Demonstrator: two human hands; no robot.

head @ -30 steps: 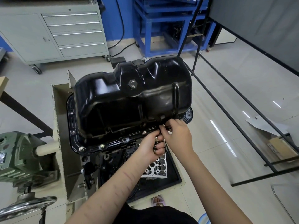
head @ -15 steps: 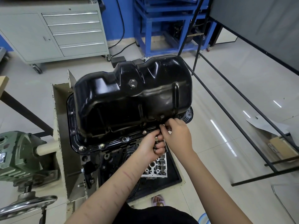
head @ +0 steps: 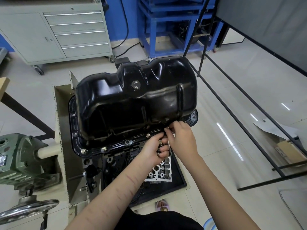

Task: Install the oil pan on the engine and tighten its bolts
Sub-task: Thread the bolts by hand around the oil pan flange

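**Hand-starting bolts along the near flange**

On the engine stand (head: 61, 146), the oil pan (head: 132, 103) sits sump-up on the engine (head: 116, 165), its long axis running left to right and its deep end at the right. Four seated bolts (head: 104, 148) dot the near flange from its left corner. The left hand (head: 154, 151) is curled round spare bolts (head: 160, 142). The right hand (head: 180, 138) pinches something at the flange's right stretch, apparently a bolt. I judge this to be hand-threading; next comes feeding the remaining holes squarely, then tightening with a tool.

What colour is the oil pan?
Glossy black oil pan, clearest in the head view.
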